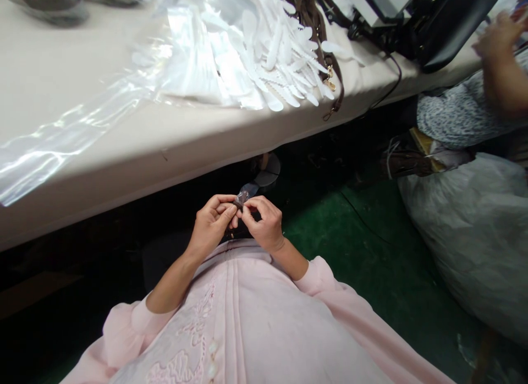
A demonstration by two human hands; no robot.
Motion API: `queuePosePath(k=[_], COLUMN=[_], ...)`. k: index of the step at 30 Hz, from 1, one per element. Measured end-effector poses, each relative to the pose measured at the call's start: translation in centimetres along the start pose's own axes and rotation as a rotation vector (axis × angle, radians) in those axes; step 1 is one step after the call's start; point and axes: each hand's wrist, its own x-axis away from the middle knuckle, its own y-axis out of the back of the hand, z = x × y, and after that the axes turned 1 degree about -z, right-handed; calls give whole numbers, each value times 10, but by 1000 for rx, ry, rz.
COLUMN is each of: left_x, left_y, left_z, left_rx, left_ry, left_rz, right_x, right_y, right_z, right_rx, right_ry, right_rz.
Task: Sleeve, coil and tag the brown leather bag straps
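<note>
Close together in front of my waist, my left hand (212, 221) and my right hand (265, 221) both pinch a small dark item. A bit of clear plastic (243, 196) sticks out from it, past the fingertips and away from my body. The fingers cover most of the dark item, so its shape cannot be made out. Both hands are held below the table edge, clear of the tabletop.
On the cream-covered table (82, 147) lie white strips (272, 59), clear plastic sleeves (78, 120) and brown straps (336, 81). A black machine (449, 29) stands at the back right. Another person's hand (501, 40) and a large translucent sack (470, 224) are at right.
</note>
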Motion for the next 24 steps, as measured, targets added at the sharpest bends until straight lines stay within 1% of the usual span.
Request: queuePosePath(k=[3, 4, 7, 9, 13, 15, 20, 22, 24], left_x=[-1, -2, -2, -1, 3, 3, 3, 4, 4], left_y=[0, 0, 0, 0, -3, -4, -2, -2, -2], left_z=[2, 3, 7, 9, 14, 19, 30, 31, 31], left_rx=[-70, -147, -471, -605, -599, -622, -805, -823, -814], left_ry=[-33, -70, -229, -295, -290, -310, -395, -398, -394], left_rz=[-14, -39, -118, -118, -66, -66, -94, -85, -74], right_x=[1, 2, 9, 11, 4, -1, -5, -4, -3], right_y=[-1, -2, -5, -5, -1, 1, 2, 2, 2], right_z=[4, 5, 10, 11, 4, 1, -1, 1, 1], right_rx=[-59, -86, -140, -146, -146, -135, -94, -26, 84], right_ry=[-11, -10, -6, -26, -75, -67, -94, -91, -57], right_rz=[26, 50, 152, 150, -1, 13, 90, 114, 127])
